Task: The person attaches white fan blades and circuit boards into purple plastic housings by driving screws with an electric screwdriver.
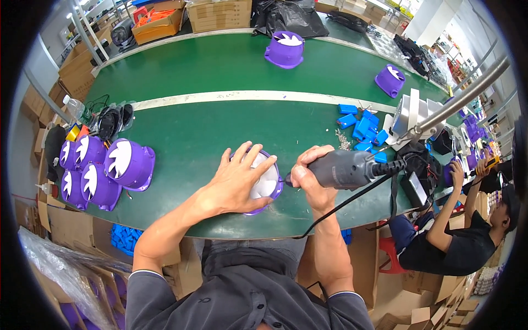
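A purple round housing with a white inside [266,182] lies on the green bench in front of me. My left hand [234,179] spans its top, fingers spread and thumb at the near rim, gripping it. In my right hand [313,179] is a black corded electric screwdriver [346,169], held nearly level. Its tip points left at the housing's right side. Whether the tip touches a screw there is too small to tell. The fingers of my left hand hide part of the housing.
Several purple housings with white blades [132,165] are stacked at left. Blue battery-like packs [363,129] and small screws [344,140] lie at right, near a flexible metal arm [467,99]. Another purple housing [285,50] stands beyond the white strip. A co-worker [456,239] sits at right.
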Demonstrator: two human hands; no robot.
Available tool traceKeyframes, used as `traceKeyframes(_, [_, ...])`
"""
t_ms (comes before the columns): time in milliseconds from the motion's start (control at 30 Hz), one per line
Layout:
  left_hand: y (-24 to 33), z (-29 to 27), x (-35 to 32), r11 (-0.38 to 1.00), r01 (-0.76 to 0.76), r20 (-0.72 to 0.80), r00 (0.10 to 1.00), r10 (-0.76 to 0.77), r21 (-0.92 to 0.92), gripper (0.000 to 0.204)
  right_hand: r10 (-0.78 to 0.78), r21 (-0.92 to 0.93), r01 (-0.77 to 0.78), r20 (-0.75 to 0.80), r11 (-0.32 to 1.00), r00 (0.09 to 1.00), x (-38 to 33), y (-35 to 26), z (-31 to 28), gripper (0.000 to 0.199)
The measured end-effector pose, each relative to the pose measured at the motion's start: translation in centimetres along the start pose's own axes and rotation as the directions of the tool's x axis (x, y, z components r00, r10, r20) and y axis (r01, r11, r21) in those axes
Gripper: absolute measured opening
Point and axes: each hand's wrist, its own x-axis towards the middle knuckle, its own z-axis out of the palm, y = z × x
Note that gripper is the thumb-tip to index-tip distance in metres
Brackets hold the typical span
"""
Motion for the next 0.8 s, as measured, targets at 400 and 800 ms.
traceKeyframes(400, [-0.1, 0.1, -0.2, 1.0, -0.017, -0.024, 1.0, 0.017, -0.005, 0.079, 0.014, -0.009, -0.015, -0.022, 1.0, 1.0, 0.2, 0.2, 0.1, 0.024])
traceKeyframes(800, [-0.4, 0.6, -0.3, 0.999, -0.049, -0.046, 0.998, 0.048, -0.01, 0.079, 0.222, -0.068, -0.214, 0.143, 0.974, 0.965, 2.8, -1.1, 1.5, 0.015])
